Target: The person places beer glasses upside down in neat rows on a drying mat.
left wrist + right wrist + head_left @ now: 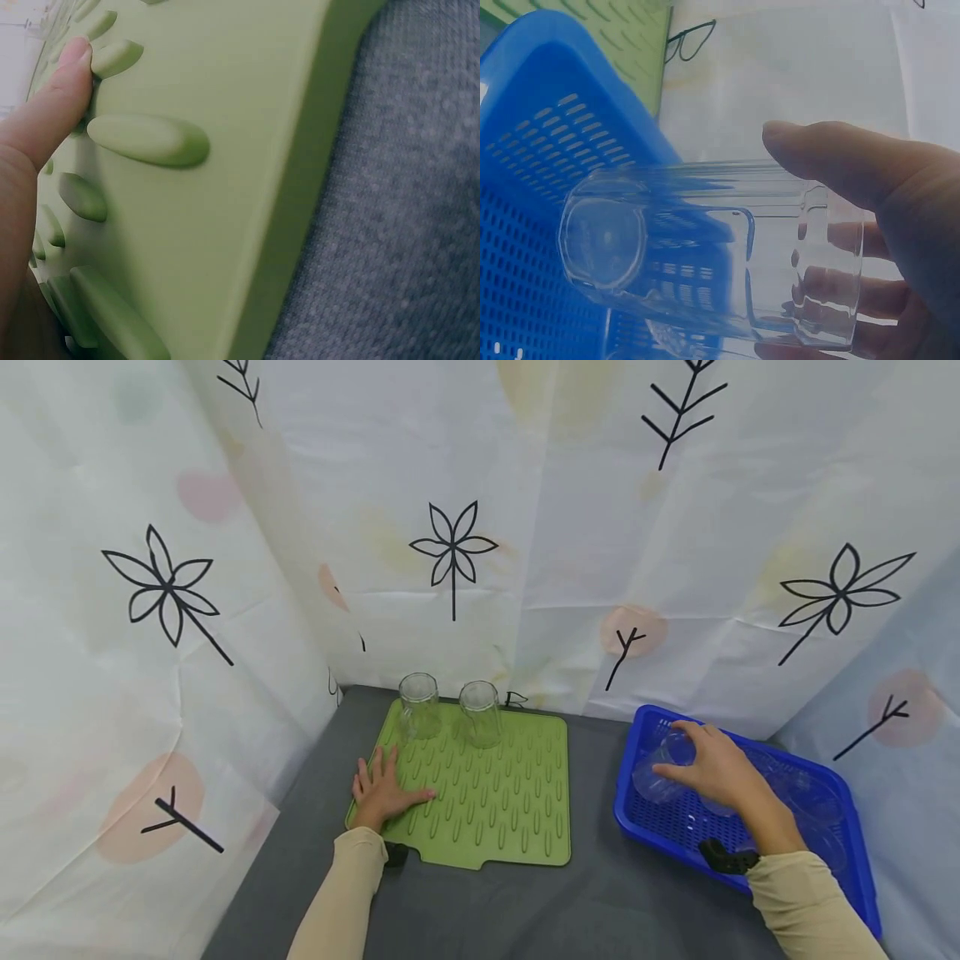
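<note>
My left hand (384, 795) rests with spread fingers on the left side of a green ribbed drying mat (517, 793); in the left wrist view its thumb (64, 94) lies against the raised ribs. My right hand (720, 767) is over the blue plastic basket (626, 814) and grips a clear glass mug (697, 247) near one end, fingers on one side and thumb on the other. The mug is tilted, its far end toward the basket's perforated wall. Two clear glass mugs, a left one (420, 706) and a right one (481, 714), stand at the mat's back edge.
More clear glassware (813, 797) lies in the basket, partly behind my right arm. The mat and basket sit on a dark grey cloth-covered table (525, 910). White patterned curtains (570, 568) hang behind and along both sides.
</note>
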Demonstrator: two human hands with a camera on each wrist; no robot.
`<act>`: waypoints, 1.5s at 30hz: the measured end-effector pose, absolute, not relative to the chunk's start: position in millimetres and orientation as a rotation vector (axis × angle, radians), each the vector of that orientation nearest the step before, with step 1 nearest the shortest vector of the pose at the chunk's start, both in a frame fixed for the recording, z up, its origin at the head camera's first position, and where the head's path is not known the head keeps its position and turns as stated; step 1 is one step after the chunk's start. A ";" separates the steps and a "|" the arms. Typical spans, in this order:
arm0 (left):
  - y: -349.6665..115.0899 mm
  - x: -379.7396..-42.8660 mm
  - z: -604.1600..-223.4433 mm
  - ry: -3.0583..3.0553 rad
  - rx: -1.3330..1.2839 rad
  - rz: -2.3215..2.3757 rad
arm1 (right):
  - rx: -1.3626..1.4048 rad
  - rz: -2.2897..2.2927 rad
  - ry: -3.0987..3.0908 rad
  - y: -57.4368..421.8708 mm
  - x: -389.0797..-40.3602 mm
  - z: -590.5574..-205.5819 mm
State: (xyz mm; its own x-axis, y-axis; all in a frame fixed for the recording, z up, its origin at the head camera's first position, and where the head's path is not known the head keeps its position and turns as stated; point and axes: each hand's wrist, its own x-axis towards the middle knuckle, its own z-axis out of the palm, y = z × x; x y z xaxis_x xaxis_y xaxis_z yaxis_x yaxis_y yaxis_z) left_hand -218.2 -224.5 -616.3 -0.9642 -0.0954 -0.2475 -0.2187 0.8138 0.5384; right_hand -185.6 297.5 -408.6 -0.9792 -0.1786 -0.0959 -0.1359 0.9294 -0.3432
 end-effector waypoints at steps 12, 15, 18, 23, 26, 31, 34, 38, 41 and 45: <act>-220.2 -213.0 -606.8 2.793 -0.256 0.882 | -0.234 -0.546 3.033 289.2 -180.5 -396.5; -220.5 -214.5 -608.8 2.783 -0.256 0.869 | -0.238 -0.559 3.048 287.7 -180.2 -393.2; -220.4 -215.8 -610.5 2.780 -0.257 0.874 | -0.244 -0.589 3.060 286.5 -180.6 -389.5; -221.9 -217.9 -611.7 2.782 -0.251 0.872 | -0.264 -0.668 3.081 283.2 -181.2 -388.6; -223.4 -218.5 -612.0 2.776 -0.249 0.852 | -0.291 -0.736 3.073 279.7 -181.5 -391.0; -224.9 -218.7 -613.2 2.765 -0.244 0.864 | -0.370 -0.861 3.068 275.9 -181.1 -396.3; -225.7 -218.8 -614.3 2.767 -0.244 0.865 | -0.421 -0.917 3.082 273.3 -181.1 -400.3; -226.2 -218.9 -615.9 2.776 -0.249 0.848 | -0.426 -0.989 3.084 267.2 -181.0 -405.9; -225.9 -219.3 -615.5 2.783 -0.249 0.852 | -0.404 -1.073 3.050 260.9 -181.8 -410.5; -224.6 -219.2 -613.9 2.786 -0.253 0.852 | -0.380 -1.186 2.977 253.0 -184.6 -417.8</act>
